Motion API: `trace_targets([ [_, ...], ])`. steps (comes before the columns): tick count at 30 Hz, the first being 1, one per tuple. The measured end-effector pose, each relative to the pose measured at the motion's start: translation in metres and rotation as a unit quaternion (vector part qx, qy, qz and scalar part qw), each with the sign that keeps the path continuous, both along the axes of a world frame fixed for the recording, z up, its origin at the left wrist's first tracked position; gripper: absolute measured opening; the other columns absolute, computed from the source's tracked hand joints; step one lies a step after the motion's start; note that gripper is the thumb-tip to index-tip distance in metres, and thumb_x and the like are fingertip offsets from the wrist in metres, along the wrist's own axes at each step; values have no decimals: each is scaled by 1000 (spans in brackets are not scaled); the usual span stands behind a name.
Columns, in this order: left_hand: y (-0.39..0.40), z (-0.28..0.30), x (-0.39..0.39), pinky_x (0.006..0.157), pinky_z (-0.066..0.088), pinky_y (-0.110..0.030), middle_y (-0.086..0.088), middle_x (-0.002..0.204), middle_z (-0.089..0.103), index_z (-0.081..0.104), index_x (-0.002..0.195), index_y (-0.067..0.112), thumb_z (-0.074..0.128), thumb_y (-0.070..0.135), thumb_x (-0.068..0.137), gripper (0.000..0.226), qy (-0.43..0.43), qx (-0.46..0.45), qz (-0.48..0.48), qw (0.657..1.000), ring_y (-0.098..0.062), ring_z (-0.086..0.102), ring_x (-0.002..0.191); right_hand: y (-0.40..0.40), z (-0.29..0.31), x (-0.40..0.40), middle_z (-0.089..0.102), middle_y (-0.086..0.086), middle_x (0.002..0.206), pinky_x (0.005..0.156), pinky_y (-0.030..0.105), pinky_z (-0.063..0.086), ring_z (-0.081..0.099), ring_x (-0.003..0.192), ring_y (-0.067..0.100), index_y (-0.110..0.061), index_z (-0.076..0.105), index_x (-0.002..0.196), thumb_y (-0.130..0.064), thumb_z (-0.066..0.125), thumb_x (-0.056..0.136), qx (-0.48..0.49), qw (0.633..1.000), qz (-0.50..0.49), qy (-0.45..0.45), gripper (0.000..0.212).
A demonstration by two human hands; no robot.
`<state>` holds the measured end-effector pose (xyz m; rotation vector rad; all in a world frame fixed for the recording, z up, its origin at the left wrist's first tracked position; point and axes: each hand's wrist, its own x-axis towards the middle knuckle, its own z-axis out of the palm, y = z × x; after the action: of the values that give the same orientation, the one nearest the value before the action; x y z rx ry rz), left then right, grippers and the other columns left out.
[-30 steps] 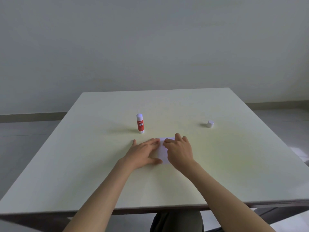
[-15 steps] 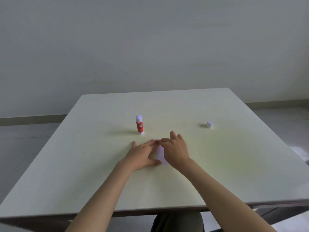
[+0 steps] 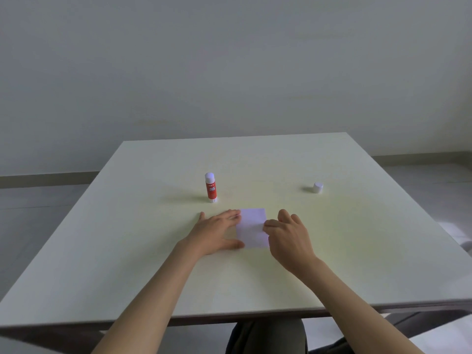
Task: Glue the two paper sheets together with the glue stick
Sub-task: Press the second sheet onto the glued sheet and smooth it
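Note:
A small white paper sheet (image 3: 251, 227) lies flat on the pale table (image 3: 357, 251), in the middle near me. I see one sheet face; a second sheet cannot be told apart. My left hand (image 3: 217, 233) lies flat with spread fingers on the paper's left edge. My right hand (image 3: 288, 236) hovers at the paper's right edge, fingertips touching it, fingers loosely curled. The red glue stick (image 3: 211, 187) stands upright, uncapped, just behind my left hand. Its white cap (image 3: 317, 187) sits apart at the right.
A grey wall rises behind the table. The table's front edge runs close to my body, and grey floor shows on both sides.
My right hand has slid to the right off the paper, uncovering most of the sheet. My left hand has stayed on the left edge.

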<state>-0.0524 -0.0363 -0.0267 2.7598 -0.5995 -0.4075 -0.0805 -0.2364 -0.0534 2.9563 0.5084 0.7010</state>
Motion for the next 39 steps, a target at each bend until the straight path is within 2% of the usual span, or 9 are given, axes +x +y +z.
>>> trace_targets([
  [5,1,-2,2,115,7,-60,19,157,14,30,145,29,56,54,83,72,-4,-7,-1,1000,-6,23,142,4,-2,-21,53,-7,46,51,27,20,26,60,18,-18,53,41,3,43,53,19,999,40,3,26],
  [8,1,-3,2,116,6,-60,19,157,14,30,145,29,56,54,83,72,-5,-6,0,1000,-6,23,143,8,-2,-28,58,-9,50,50,26,21,36,57,18,-20,61,47,1,49,53,38,998,56,20,24],
  [12,0,-2,1,116,6,-58,19,157,16,32,144,28,58,53,83,71,-4,-14,6,1000,-6,23,143,16,-7,-26,68,-19,66,46,24,34,49,59,17,-27,72,64,-3,39,60,99,991,84,29,41],
  [15,-1,0,0,116,5,-57,19,156,18,33,144,29,58,57,81,73,0,-22,11,1000,-5,23,142,25,-6,-20,70,-20,68,45,25,41,51,61,17,-28,73,67,-6,35,61,114,989,91,36,45],
  [22,-2,0,2,116,4,-57,20,155,20,36,143,30,59,62,77,77,7,-25,20,999,-4,24,141,23,1,-11,72,-24,74,47,23,37,52,61,17,-32,75,72,-10,34,67,125,985,113,45,47],
  [25,-1,-1,2,115,5,-57,20,155,20,36,143,29,58,60,79,74,7,-22,19,1000,-5,25,141,28,1,-8,70,-24,72,47,22,30,50,59,17,-33,73,72,-5,41,66,99,988,108,49,43],
  [33,0,-4,3,115,5,-60,21,154,21,32,143,37,61,49,80,71,6,-38,16,999,-6,28,140,30,6,18,66,-26,64,49,23,23,45,57,16,-34,73,69,-11,27,63,76,994,52,53,51],
  [36,0,-6,3,116,3,-59,21,155,20,34,143,33,61,51,80,71,7,-43,22,999,-6,26,141,31,4,11,60,-17,54,49,23,23,42,58,17,-27,64,56,-12,27,60,83,995,36,51,40],
  [39,1,-7,3,116,0,-57,20,156,19,34,144,30,60,53,80,73,3,-37,21,999,-5,23,142,26,-3,-12,64,-16,59,49,24,24,43,60,17,-25,64,57,-10,33,61,113,991,48,46,35],
])
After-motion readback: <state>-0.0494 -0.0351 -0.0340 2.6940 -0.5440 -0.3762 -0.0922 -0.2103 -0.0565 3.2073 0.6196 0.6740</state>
